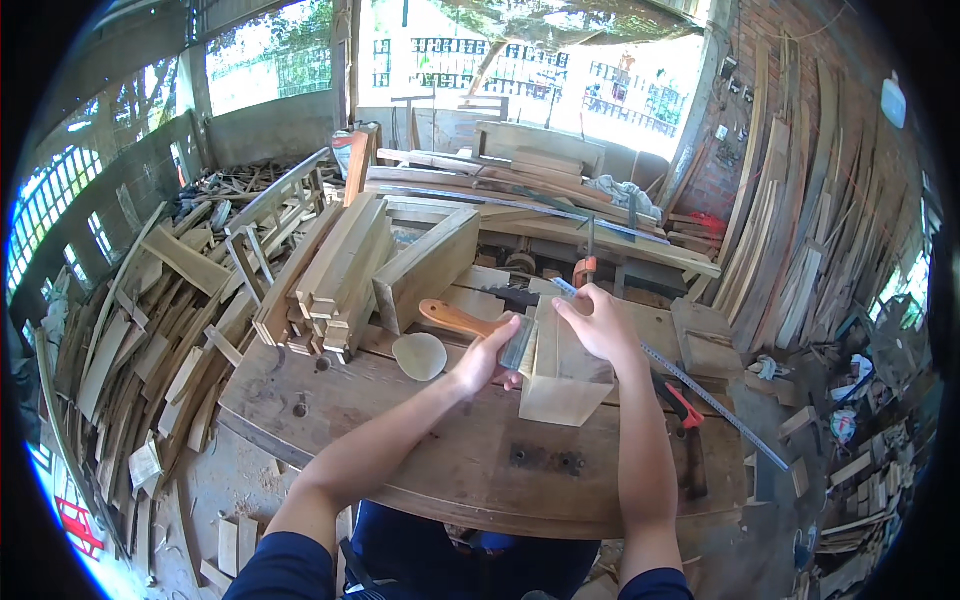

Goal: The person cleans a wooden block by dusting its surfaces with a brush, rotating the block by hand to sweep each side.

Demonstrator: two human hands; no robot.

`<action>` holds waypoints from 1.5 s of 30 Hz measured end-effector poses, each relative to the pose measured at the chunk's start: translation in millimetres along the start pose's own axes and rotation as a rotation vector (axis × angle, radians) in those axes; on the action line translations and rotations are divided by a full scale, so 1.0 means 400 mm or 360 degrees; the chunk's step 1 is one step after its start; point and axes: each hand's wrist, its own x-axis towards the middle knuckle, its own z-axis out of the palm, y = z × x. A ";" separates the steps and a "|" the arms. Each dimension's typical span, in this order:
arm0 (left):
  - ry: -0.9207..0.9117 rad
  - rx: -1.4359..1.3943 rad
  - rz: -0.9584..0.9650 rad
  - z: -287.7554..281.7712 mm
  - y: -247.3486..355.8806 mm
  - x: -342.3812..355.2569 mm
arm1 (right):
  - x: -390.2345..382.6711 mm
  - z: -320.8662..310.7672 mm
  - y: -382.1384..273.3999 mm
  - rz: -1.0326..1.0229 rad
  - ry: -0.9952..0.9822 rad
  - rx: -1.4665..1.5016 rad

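On the worn workbench a pale wood block stands between both hands — the left hand curled around a metal square pressed to the block's left face, the right hand spread flat over its far top edge — with a wooden-handled brush just beyond.

You are standing at the near edge of a worn wooden workbench. A pale rectangular wood block is sitting upright on it, just ahead of you. Your right hand is resting on top of the block, and your left hand is pressing against its left face. A stack of sawn timber lengths is lying behind and to the left. A long steel ruler is lying to the right.
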 end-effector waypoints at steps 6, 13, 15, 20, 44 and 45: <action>-0.0417 -0.0567 -0.0261 -0.034 -0.009 0.018 | 0.014 0.000 0.003 -0.0055 -0.0035 0.0059; 0.0293 0.0324 -0.0070 -0.037 -0.094 0.047 | 0.022 0.019 0.017 -0.0144 -0.0013 0.0122; 0.0407 0.0624 0.0088 -0.034 -0.110 0.038 | 0.019 0.017 0.007 -0.0180 0.0007 0.0129; 0.0124 0.0012 0.0068 0.031 -0.026 0.005 | 0.013 0.007 0.034 -0.0147 -0.0035 0.0129; -0.0120 -0.0289 -0.0014 0.038 0.030 -0.032 | 0.014 0.006 0.011 -0.0117 -0.0082 0.0135; -0.0173 -0.0238 -0.0036 0.024 0.021 -0.023 | 0.017 0.006 0.006 -0.0130 -0.0061 0.0150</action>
